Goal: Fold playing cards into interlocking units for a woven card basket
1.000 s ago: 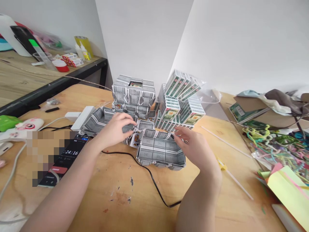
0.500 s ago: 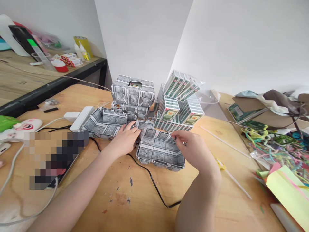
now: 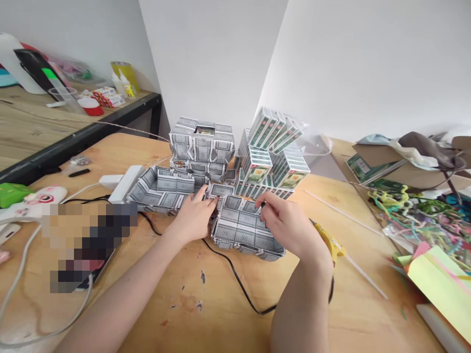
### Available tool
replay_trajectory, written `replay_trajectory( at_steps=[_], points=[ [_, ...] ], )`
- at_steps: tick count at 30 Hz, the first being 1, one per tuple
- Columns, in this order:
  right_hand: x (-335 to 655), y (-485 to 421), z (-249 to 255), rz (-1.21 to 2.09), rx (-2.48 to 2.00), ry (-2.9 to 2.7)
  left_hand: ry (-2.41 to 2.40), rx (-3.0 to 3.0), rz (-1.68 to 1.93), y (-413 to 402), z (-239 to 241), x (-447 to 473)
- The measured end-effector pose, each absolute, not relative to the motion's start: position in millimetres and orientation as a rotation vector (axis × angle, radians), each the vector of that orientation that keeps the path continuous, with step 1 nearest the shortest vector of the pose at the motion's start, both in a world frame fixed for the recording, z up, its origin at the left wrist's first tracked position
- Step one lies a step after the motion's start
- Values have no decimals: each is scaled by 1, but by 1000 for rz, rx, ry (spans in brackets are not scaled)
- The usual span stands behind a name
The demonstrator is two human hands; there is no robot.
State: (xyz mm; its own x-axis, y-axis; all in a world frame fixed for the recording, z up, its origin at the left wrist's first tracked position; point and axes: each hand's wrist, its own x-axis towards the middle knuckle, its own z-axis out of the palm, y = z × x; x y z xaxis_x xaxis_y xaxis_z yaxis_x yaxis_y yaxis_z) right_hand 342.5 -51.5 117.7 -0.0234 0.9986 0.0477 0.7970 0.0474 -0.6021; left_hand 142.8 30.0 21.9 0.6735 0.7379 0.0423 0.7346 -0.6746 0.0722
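Note:
A tray built from grey-backed playing cards lies on the wooden table in front of me. My left hand is closed on its near-left corner, fingertips at the rim. My right hand is pinched above the tray's far edge around a yellow glue gun, whose dark tip pokes out by my fingers. Its black cord runs across the table under my forearms. A second card tray sits to the left, touching the first.
Behind the trays stand a stacked card box and a pile of card packs. A white adapter and a blurred-out phone lie to the left. Pipe cleaners and coloured paper crowd the right. A second table stands at the left.
My left hand came off the left tray and down onto the near tray's left corner. My right hand shifted slightly left over the tray's far edge, bringing the glue gun with it.

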Motion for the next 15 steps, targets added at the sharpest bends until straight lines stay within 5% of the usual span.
replay_trajectory(
  at_steps=[9,15],
  points=[
    [336,-48,116,408,-1960,-1925,1228,2866,78,30,26,144],
    [335,-45,110,580,-2004,-1965,1146,2902,100,32,24,144]
  ],
)
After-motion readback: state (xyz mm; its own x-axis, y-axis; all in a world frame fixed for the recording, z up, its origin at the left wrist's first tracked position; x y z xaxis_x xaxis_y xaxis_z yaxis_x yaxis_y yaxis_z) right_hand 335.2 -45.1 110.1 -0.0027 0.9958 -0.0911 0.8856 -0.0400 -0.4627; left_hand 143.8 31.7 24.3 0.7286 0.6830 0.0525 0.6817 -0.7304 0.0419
